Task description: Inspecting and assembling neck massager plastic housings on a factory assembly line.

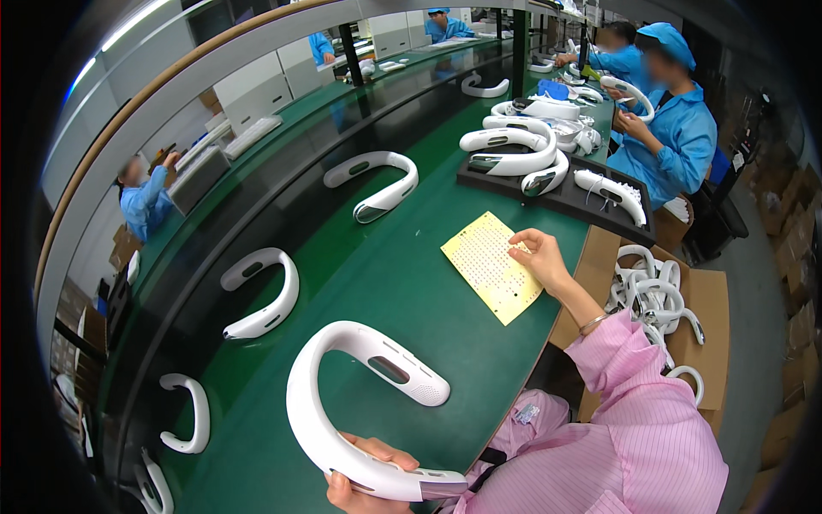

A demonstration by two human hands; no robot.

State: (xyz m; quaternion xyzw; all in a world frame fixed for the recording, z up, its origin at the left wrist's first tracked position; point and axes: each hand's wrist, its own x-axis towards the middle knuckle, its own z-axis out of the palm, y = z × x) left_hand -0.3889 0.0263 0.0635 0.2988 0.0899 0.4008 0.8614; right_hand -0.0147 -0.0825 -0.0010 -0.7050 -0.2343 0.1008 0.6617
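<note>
A white C-shaped neck fan (310, 411) is gripped near its lower end by my left hand (355, 499), fingers on its inner side and thumb beneath. The held fan has a dark oval window and small slots near its far tip. Over the right side of a yellow sheet (479, 267), my right hand (541, 259) has its thumb and index finger pinched together. Rows of small round pale dots cover the sheet, which lies on the green bench (402, 274). Anything between the pinching fingertips is too small to make out.
More neck fans (287, 295) lie along the bench to the left. Beyond the sheet, a black tray (505, 182) carries several fans. An open cardboard box (711, 334) of fans stands at my right. Co-workers in blue (685, 128) sit farther along.
</note>
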